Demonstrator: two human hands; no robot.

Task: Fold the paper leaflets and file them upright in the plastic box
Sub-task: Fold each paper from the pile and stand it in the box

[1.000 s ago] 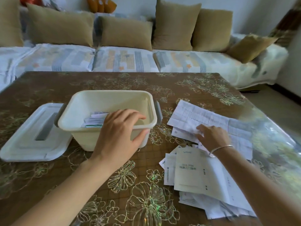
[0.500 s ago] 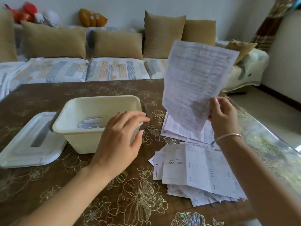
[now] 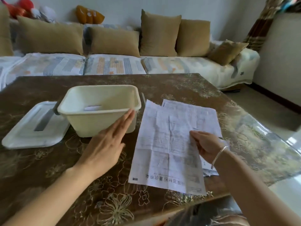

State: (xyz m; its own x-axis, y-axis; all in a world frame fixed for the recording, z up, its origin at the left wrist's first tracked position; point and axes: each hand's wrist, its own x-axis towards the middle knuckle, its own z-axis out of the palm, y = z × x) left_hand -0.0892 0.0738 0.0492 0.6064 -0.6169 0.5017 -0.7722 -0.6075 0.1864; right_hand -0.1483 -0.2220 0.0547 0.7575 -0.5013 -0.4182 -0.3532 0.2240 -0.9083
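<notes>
Head view. A cream rectangular plastic box point(image 3: 91, 124) stands open on the desk point(image 3: 48, 160), which is covered by a brown cloth with pale flower outlines under a glossy clear sheet. Small folded white leaflets point(image 3: 92, 107) show inside the box, low against its near wall. The box's white plastic lid point(image 3: 32, 126) lies flat just to its left.

Right of the box lies a large unfolded white paper leaflet point(image 3: 167, 149), densely printed and marked by crosswise creases. Its long axis runs away from the viewer, leaning slightly right, and its bold heading line is at the near edge. It rests over further loose printed sheets point(image 3: 187, 106).

The left hand point(image 3: 105, 144) is flat, fingers straight and together, their tips at the box's near right corner; contact cannot be judged. The right hand point(image 3: 205, 144), with a thin silver bangle point(image 3: 218, 155) at the wrist, pinches the leaflet's right edge.

Behind the desk stands a sofa with tan cushions point(image 3: 114, 41).
</notes>
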